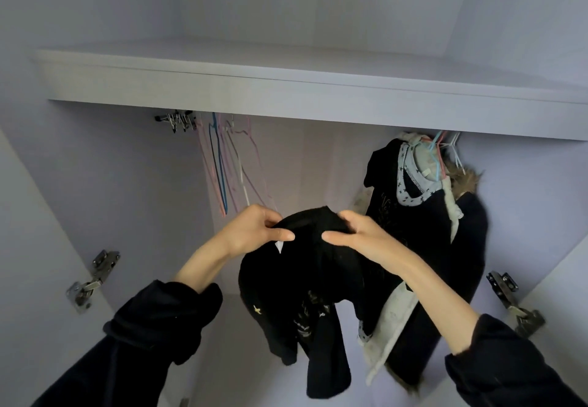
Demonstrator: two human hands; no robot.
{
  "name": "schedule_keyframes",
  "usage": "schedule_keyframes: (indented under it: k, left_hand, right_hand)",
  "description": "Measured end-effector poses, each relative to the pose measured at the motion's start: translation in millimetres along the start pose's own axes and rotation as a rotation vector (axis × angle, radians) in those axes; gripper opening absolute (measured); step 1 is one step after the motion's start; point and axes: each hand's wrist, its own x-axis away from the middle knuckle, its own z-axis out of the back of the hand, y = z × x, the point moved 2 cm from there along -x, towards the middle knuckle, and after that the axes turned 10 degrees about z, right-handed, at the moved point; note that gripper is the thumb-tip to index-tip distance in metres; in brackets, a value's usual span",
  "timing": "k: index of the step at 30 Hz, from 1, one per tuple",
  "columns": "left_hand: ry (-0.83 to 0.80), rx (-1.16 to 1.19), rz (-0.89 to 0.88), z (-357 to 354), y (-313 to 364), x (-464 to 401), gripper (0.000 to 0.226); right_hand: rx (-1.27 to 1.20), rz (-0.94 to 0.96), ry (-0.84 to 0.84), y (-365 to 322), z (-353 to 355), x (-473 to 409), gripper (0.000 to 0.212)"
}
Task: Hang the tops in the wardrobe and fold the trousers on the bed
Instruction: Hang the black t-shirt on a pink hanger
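Wardrobe (95, 167) ahead: hands (both pinching) hold black top (305, 279).

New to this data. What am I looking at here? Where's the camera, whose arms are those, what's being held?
There is no robot here: a person does the chore with bare hands. The single picture comes from a wide-angle camera worn on the person's head, looking forward into an open wardrobe, so the edges look bent.

The two arms in dark sleeves are the wearer's own. The left hand and the right hand both pinch the top edge of a black top, which hangs down between them in front of the wardrobe.

Inside, under the white shelf, a bunch of empty hangers hangs on the left. On the right, clothes already hang: a dark fur-trimmed coat and other dark and patterned garments. Metal door hinges show at both sides.

No hanger is visible in the held top.
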Motion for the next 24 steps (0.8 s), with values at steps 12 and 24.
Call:
schedule_keyframes:
  k: [12,24]
  left_hand:
    - [0.026,-0.395,0.045,2.2,-25.7,-1.7,0.013]
    - [0.461,-0.414,0.415,39.0,-92.1,13.3,0.013]
  right_hand:
    - [0.378,0.145,0.261,1.0,-4.5,-15.0,0.016]
    - [0.509,0.192,0.320,25.1,-11.7,-30.8,0.018]
